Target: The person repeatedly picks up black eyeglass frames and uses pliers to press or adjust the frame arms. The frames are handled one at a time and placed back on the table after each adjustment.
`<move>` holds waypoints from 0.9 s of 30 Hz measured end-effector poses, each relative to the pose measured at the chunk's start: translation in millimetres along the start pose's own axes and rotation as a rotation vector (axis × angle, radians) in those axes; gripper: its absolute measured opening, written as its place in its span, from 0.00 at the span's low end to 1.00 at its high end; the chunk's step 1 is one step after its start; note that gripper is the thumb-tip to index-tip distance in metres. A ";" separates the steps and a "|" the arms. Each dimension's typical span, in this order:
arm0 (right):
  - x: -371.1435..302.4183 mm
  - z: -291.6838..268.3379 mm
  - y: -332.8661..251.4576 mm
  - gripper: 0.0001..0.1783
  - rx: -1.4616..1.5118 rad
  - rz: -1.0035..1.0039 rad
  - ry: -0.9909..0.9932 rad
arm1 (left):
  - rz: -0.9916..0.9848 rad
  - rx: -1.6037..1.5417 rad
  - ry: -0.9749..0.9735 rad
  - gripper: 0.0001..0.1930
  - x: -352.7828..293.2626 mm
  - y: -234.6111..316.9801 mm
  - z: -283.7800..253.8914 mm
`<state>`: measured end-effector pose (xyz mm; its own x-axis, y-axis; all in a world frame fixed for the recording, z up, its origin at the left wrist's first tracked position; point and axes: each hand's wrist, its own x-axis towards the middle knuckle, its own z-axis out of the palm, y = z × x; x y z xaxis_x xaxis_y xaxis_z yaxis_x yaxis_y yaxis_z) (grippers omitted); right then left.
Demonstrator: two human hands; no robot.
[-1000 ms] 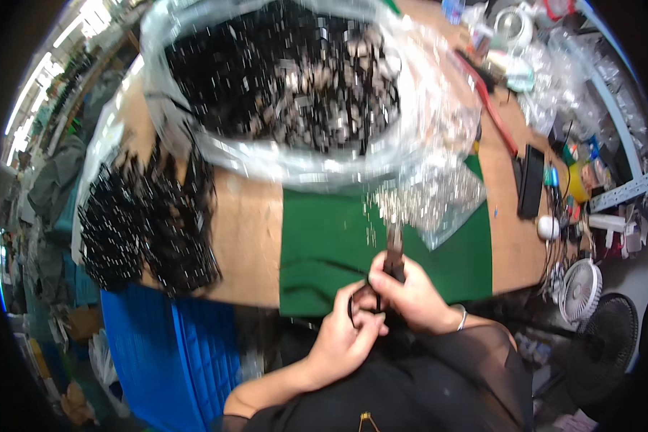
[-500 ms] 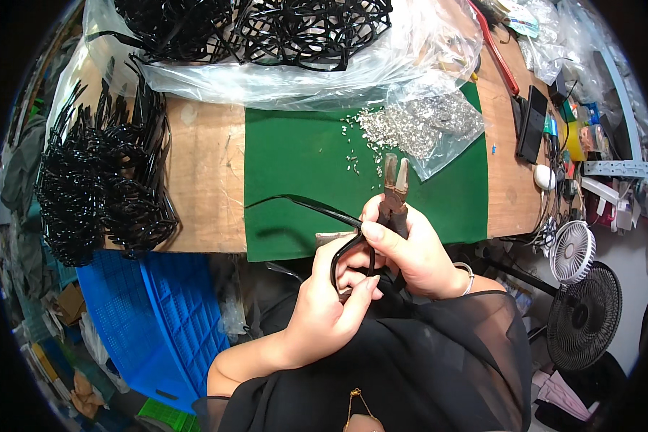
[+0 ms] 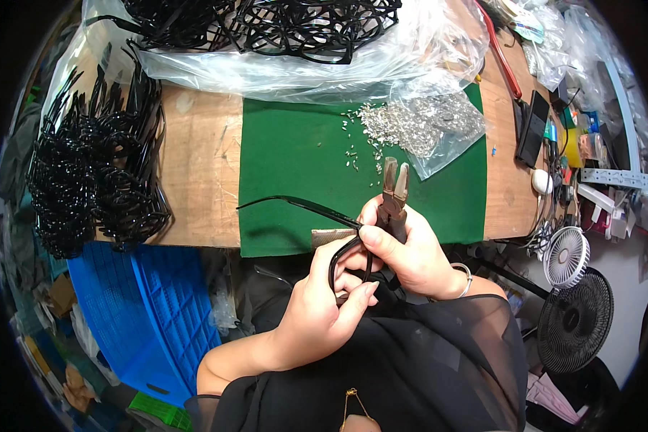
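A black eyeglass frame (image 3: 306, 207) is held above the near edge of a green mat (image 3: 288, 155), one temple stretched out to the left. My left hand (image 3: 313, 309) is closed around the rim part. With thumb and forefinger, my right hand (image 3: 414, 255) pinches the frame near the temple's hinge, and it also grips pliers (image 3: 393, 205) whose jaws point away from me, parted with nothing between them. The fingers cover the hinge. Past the pliers lies a heap of tiny silvery metal pieces (image 3: 378, 124), partly inside a clear plastic bag (image 3: 439, 155).
Many black eyeglass frames (image 3: 97, 169) are stacked at the table's left; more (image 3: 302, 29) lie on clear plastic sheeting (image 3: 216, 75) at the back. A phone (image 3: 532, 129), cables and a red-handled tool (image 3: 500, 54) sit right. Below are a blue crate (image 3: 173, 295) and fans (image 3: 576, 320).
The whole view has shifted slightly. Both hands keep nearly the same hold on the eyeglass frame and pliers.
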<state>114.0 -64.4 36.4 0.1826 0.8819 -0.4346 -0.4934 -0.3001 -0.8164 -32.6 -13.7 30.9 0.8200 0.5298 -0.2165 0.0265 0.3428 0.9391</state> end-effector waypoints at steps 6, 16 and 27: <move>-5.0 -3.9 2.0 0.07 0.050 -0.045 -0.076 | -0.173 -0.443 -0.048 0.25 -1.5 12.9 -3.9; -11.8 -38.1 -16.7 0.14 -1.049 -0.340 -0.369 | -0.267 -0.298 -0.102 0.21 -14.2 24.1 -18.5; 2.2 -32.6 -26.7 0.12 -1.233 -0.563 -0.499 | 0.029 0.430 -0.104 0.14 -15.8 24.5 -15.7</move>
<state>155.3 -66.3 44.8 -0.3354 0.9420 0.0145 0.6240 0.2337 -0.7456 -53.9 -1.4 53.1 0.8764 0.4461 -0.1816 0.2206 -0.0366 0.9747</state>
